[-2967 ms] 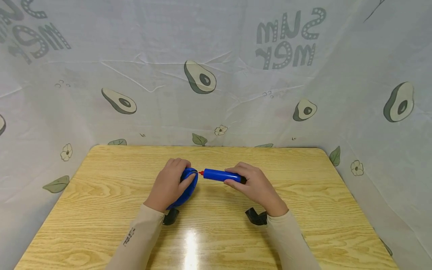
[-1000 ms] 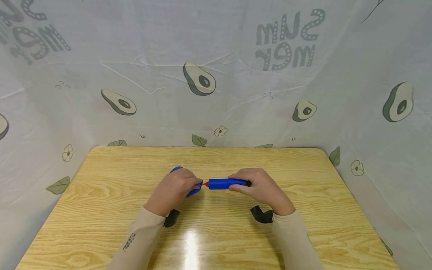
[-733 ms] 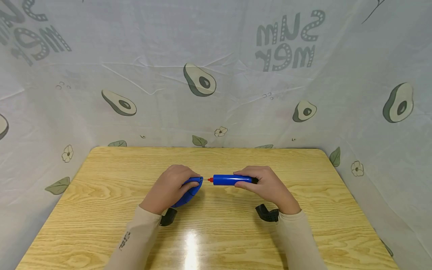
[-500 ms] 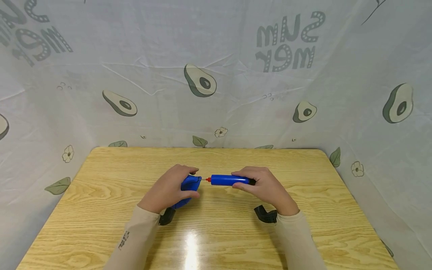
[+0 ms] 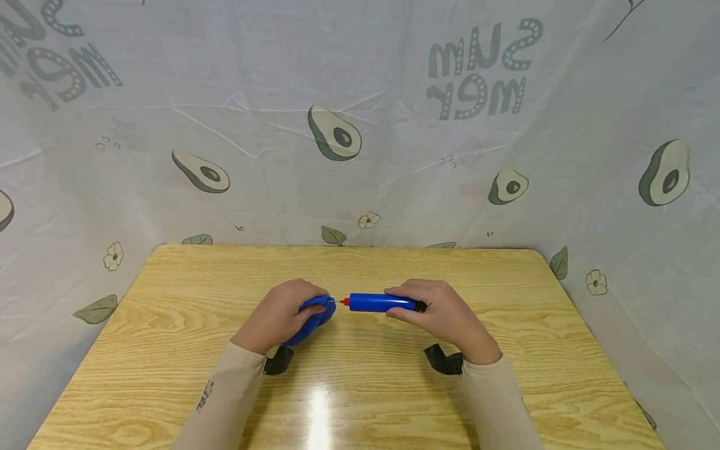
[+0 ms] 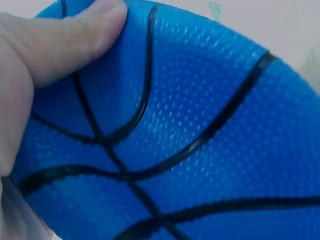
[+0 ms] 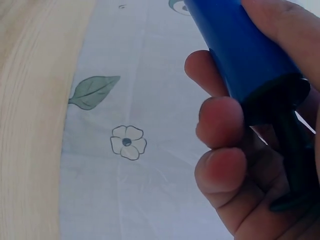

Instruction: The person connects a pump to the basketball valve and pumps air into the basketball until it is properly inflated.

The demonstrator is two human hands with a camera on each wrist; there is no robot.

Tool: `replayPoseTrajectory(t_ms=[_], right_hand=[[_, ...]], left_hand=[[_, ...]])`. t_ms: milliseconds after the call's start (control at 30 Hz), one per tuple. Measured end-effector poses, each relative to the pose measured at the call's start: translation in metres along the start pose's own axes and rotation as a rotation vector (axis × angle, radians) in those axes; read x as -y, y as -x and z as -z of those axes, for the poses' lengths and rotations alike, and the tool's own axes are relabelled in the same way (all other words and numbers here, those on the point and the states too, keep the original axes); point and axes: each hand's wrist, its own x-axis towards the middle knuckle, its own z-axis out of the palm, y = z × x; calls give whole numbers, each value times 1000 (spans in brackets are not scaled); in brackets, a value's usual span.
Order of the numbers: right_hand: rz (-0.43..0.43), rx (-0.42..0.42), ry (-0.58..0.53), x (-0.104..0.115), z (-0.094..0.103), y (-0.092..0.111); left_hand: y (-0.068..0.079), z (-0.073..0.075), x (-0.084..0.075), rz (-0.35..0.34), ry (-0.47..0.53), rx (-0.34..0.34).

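Observation:
My left hand (image 5: pixel 284 314) grips a limp, caved-in blue toy basketball (image 5: pixel 310 326), its thumb pressing the near side. In the left wrist view the ball (image 6: pixel 200 115) shows black seam lines and a dimpled, sunken skin. My right hand (image 5: pixel 441 312) holds a blue hand pump (image 5: pixel 371 302) level by its barrel, with the red nozzle (image 5: pixel 345 302) pointing left. A thin needle runs from the nozzle to the ball's edge beside my left fingertips. The right wrist view shows the pump's black handle (image 7: pixel 295 155) pushed close to the barrel, inside my palm.
The wooden table (image 5: pixel 371 400) lies under both hands. A pale sheet (image 5: pixel 270 206) printed with avocados hangs behind it and at the sides. Black curved pieces (image 5: pixel 444 359) sit at both wrists.
The ball and pump have shifted slightly toward me, and the pump also right. The left fingers spread off the ball's edge half a second ago; now thumb and fingers have closed on it again.

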Motion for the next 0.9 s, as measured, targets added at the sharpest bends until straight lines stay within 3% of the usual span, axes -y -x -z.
replayPoseTrajectory(t_ms=[233,400,633,900], right_hand=[[54,-34,18,1,2,1],[62,-45,19,1,2,1],[123,-49,8,1,2,1],[116,-62,28,5,1,1]], left_hand=[[4,5,6,72,96,18],[6,6,10,75,139,36],[7,7,12,-17,179,-11],[4,5,14,-72,215,-2]])
